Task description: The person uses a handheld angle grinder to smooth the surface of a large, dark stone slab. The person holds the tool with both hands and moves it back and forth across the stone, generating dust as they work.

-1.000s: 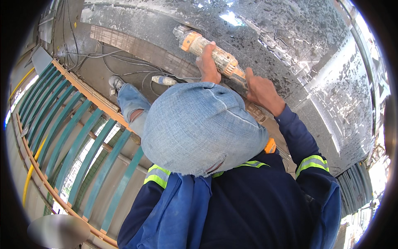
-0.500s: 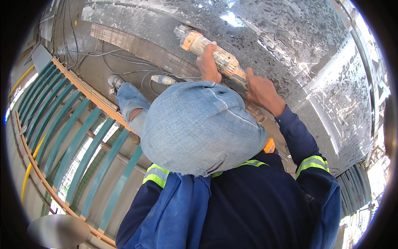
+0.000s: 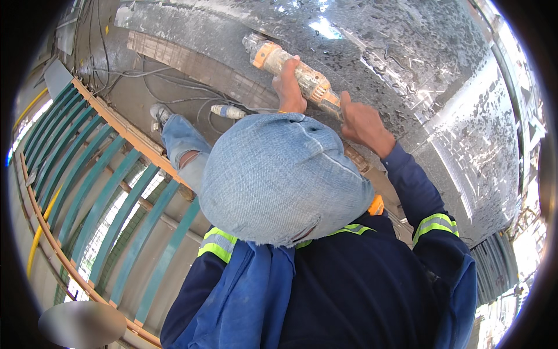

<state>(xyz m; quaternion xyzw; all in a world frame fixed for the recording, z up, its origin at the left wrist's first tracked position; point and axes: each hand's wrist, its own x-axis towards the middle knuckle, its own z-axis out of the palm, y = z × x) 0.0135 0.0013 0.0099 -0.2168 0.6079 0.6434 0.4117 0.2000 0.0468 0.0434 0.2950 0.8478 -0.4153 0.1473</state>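
Grinder [image 3: 311, 81] sits in left hand [image 3: 289, 90] and right hand [image 3: 365, 123]

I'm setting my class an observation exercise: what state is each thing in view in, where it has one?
Power tool: held, dusty-looking; cannot tell whether it is running
Left hand: closed around the tool's body
Right hand: closed on the tool's rear end
Slab: wet in patches
Cables: lying in loose loops
Pale cylindrical item: lying on its side
Jeans: faded, frayed in places
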